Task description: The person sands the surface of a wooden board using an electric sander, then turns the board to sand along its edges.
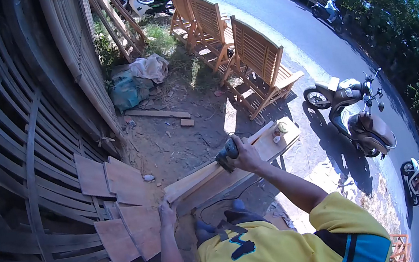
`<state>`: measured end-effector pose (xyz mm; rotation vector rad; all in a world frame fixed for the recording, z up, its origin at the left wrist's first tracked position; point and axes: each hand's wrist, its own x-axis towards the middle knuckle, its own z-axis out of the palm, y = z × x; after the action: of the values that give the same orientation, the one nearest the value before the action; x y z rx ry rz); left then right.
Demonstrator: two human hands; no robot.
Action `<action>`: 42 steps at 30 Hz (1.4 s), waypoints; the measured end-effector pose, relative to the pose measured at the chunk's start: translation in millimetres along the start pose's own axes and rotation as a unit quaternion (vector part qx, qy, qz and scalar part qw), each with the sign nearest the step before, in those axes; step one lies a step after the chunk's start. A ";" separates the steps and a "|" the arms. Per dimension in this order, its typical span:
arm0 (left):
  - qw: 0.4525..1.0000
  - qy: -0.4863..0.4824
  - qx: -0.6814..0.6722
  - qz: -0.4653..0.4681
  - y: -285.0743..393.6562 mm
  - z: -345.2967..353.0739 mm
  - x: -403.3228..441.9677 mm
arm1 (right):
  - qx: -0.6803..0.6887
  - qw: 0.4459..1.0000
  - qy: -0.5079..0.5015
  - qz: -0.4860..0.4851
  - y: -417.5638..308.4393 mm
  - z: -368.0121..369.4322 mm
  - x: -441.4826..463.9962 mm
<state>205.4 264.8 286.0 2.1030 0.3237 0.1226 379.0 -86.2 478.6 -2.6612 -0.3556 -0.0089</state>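
Two bare arms [295, 187] reach forward: the right hand [248, 156] wraps round a power tool [228, 151] at the wooden plank [193, 181] lying along the bench [272, 146]; the left hand [166, 214] grips the plank's left end.

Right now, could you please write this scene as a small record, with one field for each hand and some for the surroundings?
Right hand: grips a dark power tool at the wooden piece; contact unclear
Left hand: at the left end of the wooden piece
Bench: small container near its far end
Left side: flat wooden panels by a slatted structure
Ahead: wooden chairs in a row
Right side: parked dark scooter
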 end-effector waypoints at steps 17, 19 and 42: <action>0.997 0.009 -0.046 -0.069 -5.1 6.9 -6.4 | 0.020 0.948 -0.219 -0.231 -199.5 70.3 -35.3; 0.998 -0.020 -0.039 -0.049 8.6 -2.0 -6.1 | 0.004 0.956 -0.191 -0.221 -178.6 62.1 -31.1; 0.997 -0.004 -0.075 -0.029 6.0 -2.5 -3.1 | -0.011 0.999 -0.021 -0.044 -42.8 21.6 -8.1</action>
<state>203.0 263.0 292.6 1.9443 0.3589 0.1020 359.4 -41.7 477.3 -2.6691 -0.4900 0.0156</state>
